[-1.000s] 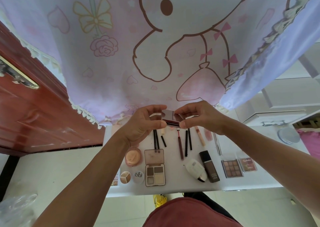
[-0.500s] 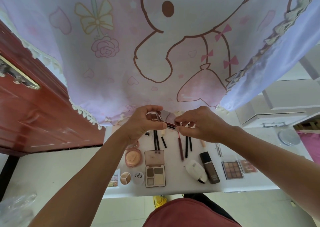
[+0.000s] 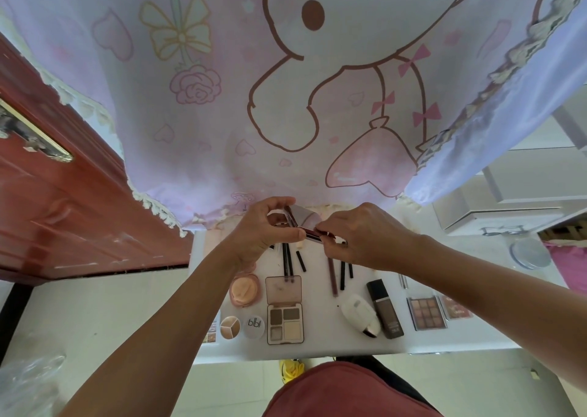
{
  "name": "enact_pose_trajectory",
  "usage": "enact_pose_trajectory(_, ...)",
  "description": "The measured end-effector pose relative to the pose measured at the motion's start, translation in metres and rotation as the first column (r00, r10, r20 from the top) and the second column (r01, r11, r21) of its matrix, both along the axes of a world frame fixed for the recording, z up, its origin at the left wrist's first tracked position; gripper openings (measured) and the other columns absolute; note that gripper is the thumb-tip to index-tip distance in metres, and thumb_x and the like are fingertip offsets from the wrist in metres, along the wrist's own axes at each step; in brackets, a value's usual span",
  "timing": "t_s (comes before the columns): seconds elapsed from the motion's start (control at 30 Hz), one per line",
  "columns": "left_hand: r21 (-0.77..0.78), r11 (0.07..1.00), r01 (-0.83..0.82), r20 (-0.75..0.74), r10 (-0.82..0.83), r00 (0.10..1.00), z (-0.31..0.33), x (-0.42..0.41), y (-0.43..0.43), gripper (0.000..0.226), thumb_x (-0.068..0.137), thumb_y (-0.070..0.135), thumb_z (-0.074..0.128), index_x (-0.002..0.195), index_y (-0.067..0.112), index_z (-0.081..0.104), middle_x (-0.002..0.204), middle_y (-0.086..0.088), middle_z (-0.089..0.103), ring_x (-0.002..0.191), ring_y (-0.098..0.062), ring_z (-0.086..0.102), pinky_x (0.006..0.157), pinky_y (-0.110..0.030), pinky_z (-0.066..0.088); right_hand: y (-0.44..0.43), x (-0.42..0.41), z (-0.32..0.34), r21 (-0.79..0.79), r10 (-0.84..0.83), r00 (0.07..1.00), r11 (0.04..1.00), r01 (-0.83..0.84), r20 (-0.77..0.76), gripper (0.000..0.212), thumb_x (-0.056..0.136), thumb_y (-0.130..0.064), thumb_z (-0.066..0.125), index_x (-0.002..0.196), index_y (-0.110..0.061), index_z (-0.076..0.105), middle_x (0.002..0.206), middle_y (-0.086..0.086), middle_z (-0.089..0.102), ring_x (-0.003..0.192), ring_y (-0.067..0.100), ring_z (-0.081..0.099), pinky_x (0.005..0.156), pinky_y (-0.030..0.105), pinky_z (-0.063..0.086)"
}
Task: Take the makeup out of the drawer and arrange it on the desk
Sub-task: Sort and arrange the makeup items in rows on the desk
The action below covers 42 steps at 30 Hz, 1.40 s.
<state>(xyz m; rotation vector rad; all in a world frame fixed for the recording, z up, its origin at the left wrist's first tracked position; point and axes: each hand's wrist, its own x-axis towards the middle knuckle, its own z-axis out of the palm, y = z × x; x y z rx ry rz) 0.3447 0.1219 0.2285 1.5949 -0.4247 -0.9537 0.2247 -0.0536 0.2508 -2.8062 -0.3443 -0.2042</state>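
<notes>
Over the back of the white desk (image 3: 320, 350) both hands hold one small mirrored compact (image 3: 303, 221) with its lid swung open. My left hand (image 3: 263, 234) grips its left side between thumb and fingers. My right hand (image 3: 359, 237) pinches its lower right edge. Laid out on the desk below are a peach powder compact (image 3: 244, 289), an open eyeshadow palette (image 3: 285, 310), several dark pencils (image 3: 287, 262), a white bottle (image 3: 360, 316), a brown foundation tube (image 3: 384, 308) and two small palettes (image 3: 427, 312). No drawer is in view.
A pink curtain with a rabbit print (image 3: 286, 82) hangs right behind the desk. A red wooden door (image 3: 54, 206) stands at the left. White furniture (image 3: 508, 200) and a round clear lid (image 3: 529, 253) are at the right. Two round pots (image 3: 243, 327) sit at the desk's front left.
The compact, held closed between both hands a second ago, now has its lid tilted up. Both hands have shifted slightly and stay on it.
</notes>
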Motion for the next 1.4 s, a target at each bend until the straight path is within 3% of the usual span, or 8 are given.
enact_pose_trajectory(0.4, -0.042, 0.998, -0.035, -0.032, 0.034, 0.999, 0.000, 0.002, 0.001, 0.082, 0.047, 0.024, 0.086, 0.123, 0.019, 0.057, 0.109, 0.002, 0.066, 0.106, -0.022, 0.062, 0.101, -0.047, 0.048, 0.006, 0.001, -0.008, -0.072, 0.040, 0.987, 0.997, -0.029, 0.155, 0.034, 0.091, -0.024, 0.041, 0.088, -0.006, 0.070, 0.060, 0.001, 0.061, 0.041, 0.015, 0.049, 0.039, 0.029, 0.048)
enact_pose_trajectory(0.6, -0.042, 0.999, -0.003, -0.027, 0.001, 1.000, 0.003, 0.000, 0.004, 0.080, 0.046, 0.022, 0.085, 0.121, 0.019, 0.059, 0.107, 0.003, 0.065, 0.104, -0.022, 0.063, 0.100, -0.050, 0.048, -0.010, 0.006, 0.002, 0.116, 0.005, 0.989, 0.993, 0.012, -0.151, 0.037, 0.094, -0.045, 0.055, 0.117, -0.019, 0.069, 0.102, -0.002, 0.072, 0.075, 0.006, 0.059, 0.071, 0.020, 0.050)
enact_pose_trajectory(0.73, -0.047, 0.999, 0.001, 0.002, -0.001, 1.000, 0.005, 0.000, 0.003, 0.075, 0.053, 0.014, 0.084, 0.123, 0.019, 0.057, 0.112, 0.001, 0.061, 0.109, -0.025, 0.062, 0.100, -0.051, 0.048, -0.018, 0.006, -0.004, 0.317, -0.025, 0.968, 0.943, 0.106, -0.248, 0.041, 0.086, -0.041, 0.069, 0.121, -0.020, 0.068, 0.112, -0.005, 0.070, 0.087, 0.003, 0.064, 0.075, 0.011, 0.052)
enact_pose_trajectory(0.9, -0.107, 0.994, 0.029, -0.030, -0.032, 0.999, 0.009, 0.001, 0.003, 0.078, 0.048, 0.024, 0.083, 0.122, 0.019, 0.058, 0.119, -0.004, 0.060, 0.110, -0.026, 0.060, 0.094, -0.042, 0.052, -0.022, 0.007, 0.002, 0.587, -0.087, 0.824, 0.661, 0.468, -0.559, 0.072, 0.065, -0.049, 0.075, 0.128, -0.019, 0.060, 0.121, -0.004, 0.065, 0.107, 0.011, 0.065, 0.084, 0.027, 0.056)
enact_pose_trajectory(1.07, -0.241, 0.970, 0.031, -0.204, -0.082, 0.976, 0.010, 0.002, 0.001, 0.065, 0.062, -0.002, 0.072, 0.125, 0.007, 0.055, 0.123, -0.011, 0.059, 0.108, -0.027, 0.062, 0.087, -0.032, 0.054, -0.027, 0.012, 0.000, 0.696, -0.027, 0.698, 0.055, 0.716, -0.715, 0.029, 0.086, -0.012, 0.069, 0.113, -0.002, 0.065, 0.109, 0.017, 0.072, 0.093, 0.027, 0.072, 0.081, 0.034, 0.060)
enact_pose_trajectory(1.13, -0.286, 0.958, 0.002, -0.259, -0.080, 0.963, 0.008, 0.001, 0.001, 0.061, 0.067, -0.008, 0.064, 0.126, 0.001, 0.053, 0.121, -0.012, 0.061, 0.104, -0.026, 0.064, 0.086, -0.030, 0.055, -0.027, 0.013, 0.000, 0.652, -0.020, 0.654, -0.100, 0.751, -0.756, 0.022, 0.085, 0.000, 0.068, 0.107, 0.000, 0.065, 0.102, 0.018, 0.073, 0.082, 0.024, 0.072, 0.070, 0.028, 0.061)
enact_pose_trajectory(1.27, -0.311, 0.941, -0.136, -0.322, 0.030, 0.946, 0.003, 0.002, 0.001, 0.047, 0.073, -0.012, 0.065, 0.118, -0.002, 0.059, 0.109, -0.012, 0.070, 0.096, -0.023, 0.068, 0.084, -0.029, 0.057, -0.025, 0.013, 0.002, 0.602, 0.008, 0.629, -0.282, 0.747, -0.777, 0.015, 0.086, 0.006, 0.064, 0.098, -0.002, 0.061, 0.090, 0.017, 0.071, 0.073, 0.021, 0.069, 0.066, 0.025, 0.061)
enact_pose_trajectory(1.4, -0.277, 0.922, -0.269, -0.326, 0.173, 0.929, -0.002, 0.002, 0.001, 0.029, 0.084, -0.014, 0.052, 0.108, -0.002, 0.064, 0.099, -0.013, 0.073, 0.093, -0.025, 0.071, 0.085, -0.031, 0.058, -0.025, 0.013, 0.004, 0.565, 0.010, 0.605, -0.348, 0.748, -0.796, 0.022, 0.086, 0.005, 0.064, 0.107, 0.001, 0.063, 0.096, 0.019, 0.067, 0.069, 0.018, 0.066, 0.063, 0.023, 0.060)
